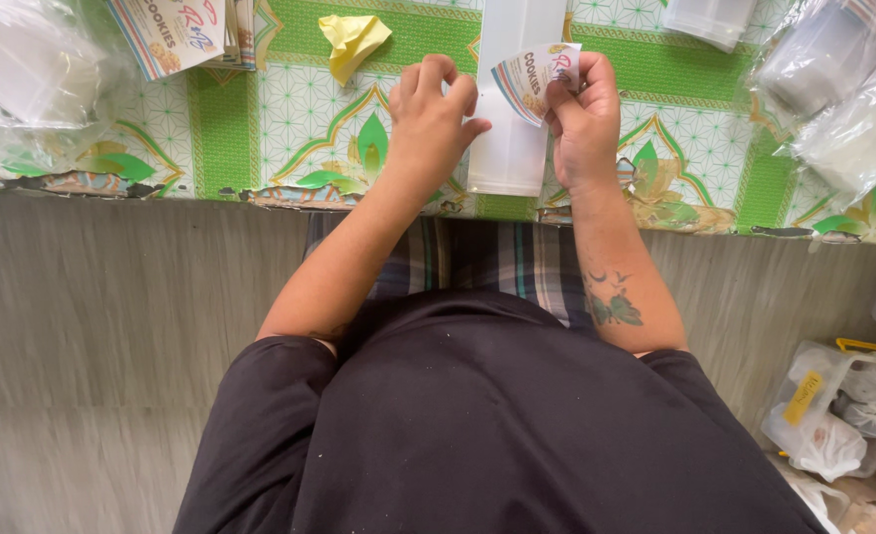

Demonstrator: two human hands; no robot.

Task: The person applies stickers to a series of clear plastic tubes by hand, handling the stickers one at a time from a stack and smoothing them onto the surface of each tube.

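Note:
My right hand (581,114) pinches a small printed label sticker (537,79) that curls over a tall clear plastic container (507,138) lying on the table. My left hand (433,114) is just left of the container, fingers curled, its fingertips close to the sticker's left edge; whether they touch it is unclear. The container stretches from the table's near edge toward the far side. Both forearms reach out over my lap from a black shirt.
The table has a green-and-white patterned cover (260,129) with a torn front edge. A stack of printed labels (176,35) lies far left, a crumpled yellow paper (352,42) beside it. Clear plastic containers in bags (843,89) sit at right. A bagged box (833,415) rests on the floor.

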